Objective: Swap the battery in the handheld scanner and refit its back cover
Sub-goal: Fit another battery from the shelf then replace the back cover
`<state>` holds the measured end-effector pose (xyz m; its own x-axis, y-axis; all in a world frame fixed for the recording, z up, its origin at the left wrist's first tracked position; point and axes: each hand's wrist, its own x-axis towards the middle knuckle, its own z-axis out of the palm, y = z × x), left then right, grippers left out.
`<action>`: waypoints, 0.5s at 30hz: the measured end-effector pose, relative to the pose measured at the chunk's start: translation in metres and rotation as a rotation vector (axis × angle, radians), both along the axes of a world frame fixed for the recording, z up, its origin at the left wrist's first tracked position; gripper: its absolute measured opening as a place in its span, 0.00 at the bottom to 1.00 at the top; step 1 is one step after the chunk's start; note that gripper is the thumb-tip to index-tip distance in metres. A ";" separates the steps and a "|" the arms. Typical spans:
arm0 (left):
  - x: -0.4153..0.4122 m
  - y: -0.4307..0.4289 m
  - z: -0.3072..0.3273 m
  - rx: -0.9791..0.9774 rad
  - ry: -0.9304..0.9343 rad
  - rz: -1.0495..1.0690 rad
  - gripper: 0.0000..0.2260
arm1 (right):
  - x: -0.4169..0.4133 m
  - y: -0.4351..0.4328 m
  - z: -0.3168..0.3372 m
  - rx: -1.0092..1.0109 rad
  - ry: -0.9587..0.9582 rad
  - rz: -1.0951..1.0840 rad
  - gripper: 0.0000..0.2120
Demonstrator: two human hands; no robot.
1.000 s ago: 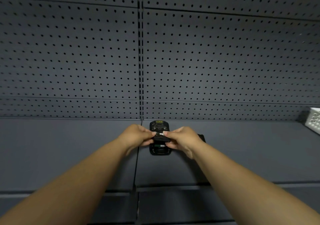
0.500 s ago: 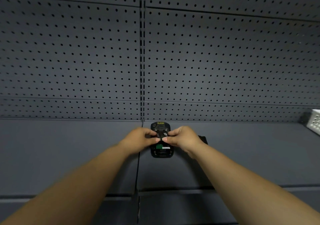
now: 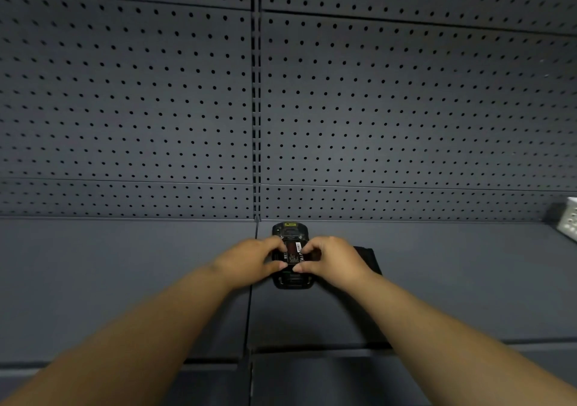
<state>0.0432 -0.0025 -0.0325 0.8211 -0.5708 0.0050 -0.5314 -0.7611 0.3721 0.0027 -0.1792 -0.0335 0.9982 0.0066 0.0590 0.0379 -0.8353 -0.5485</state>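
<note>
Both hands, left hand (image 3: 249,257) and right hand (image 3: 335,257), are pinching the battery (image 3: 293,252) with curled fingers over the scanner (image 3: 292,277) lying on the shelf (image 3: 125,281). Uneven pressing is risking a tilted, jammed battery

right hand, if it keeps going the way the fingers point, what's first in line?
The right hand points left across the scanner, fingertips already at the battery. Straight on, it would likely meet the left hand fingers on the battery's other side; depth is unclear.

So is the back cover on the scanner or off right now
Off. The scanner lies face down with its labelled battery exposed between both hands; a dark flat piece, possibly the cover, lies beside it.
</note>
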 end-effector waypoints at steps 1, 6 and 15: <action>0.000 0.000 0.001 0.006 -0.006 -0.013 0.14 | 0.000 0.000 0.000 0.017 -0.003 0.000 0.16; 0.001 0.000 0.002 0.004 -0.024 -0.046 0.12 | 0.000 -0.001 -0.003 0.074 -0.023 0.003 0.12; 0.000 0.001 -0.004 -0.031 -0.009 -0.016 0.11 | -0.002 0.000 -0.007 0.092 -0.001 0.003 0.11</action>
